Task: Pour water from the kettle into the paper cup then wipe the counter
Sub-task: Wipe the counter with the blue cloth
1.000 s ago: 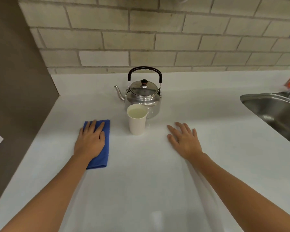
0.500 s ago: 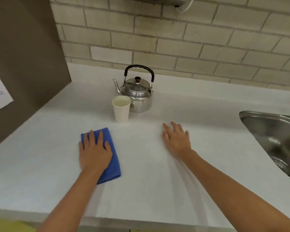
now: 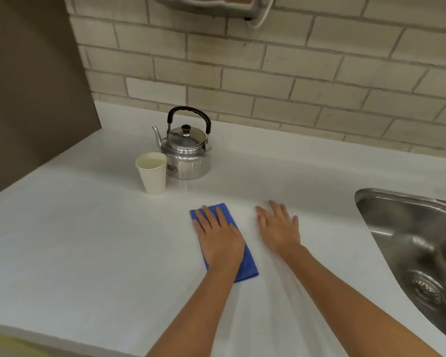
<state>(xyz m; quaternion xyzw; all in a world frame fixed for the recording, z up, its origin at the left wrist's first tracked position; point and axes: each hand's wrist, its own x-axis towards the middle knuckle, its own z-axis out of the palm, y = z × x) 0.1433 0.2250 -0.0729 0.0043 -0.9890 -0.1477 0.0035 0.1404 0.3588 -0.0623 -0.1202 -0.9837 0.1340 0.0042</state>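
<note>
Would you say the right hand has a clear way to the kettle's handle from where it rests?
Probably yes: the right hand lies flat, holding nothing, with bare counter between it and the kettle.

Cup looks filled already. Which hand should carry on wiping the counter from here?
The left hand: it lies flat on the blue cloth, pressing it to the counter. The right hand rests bare on the surface beside it, holding nothing. The paper cup and kettle stand clear behind.
</note>
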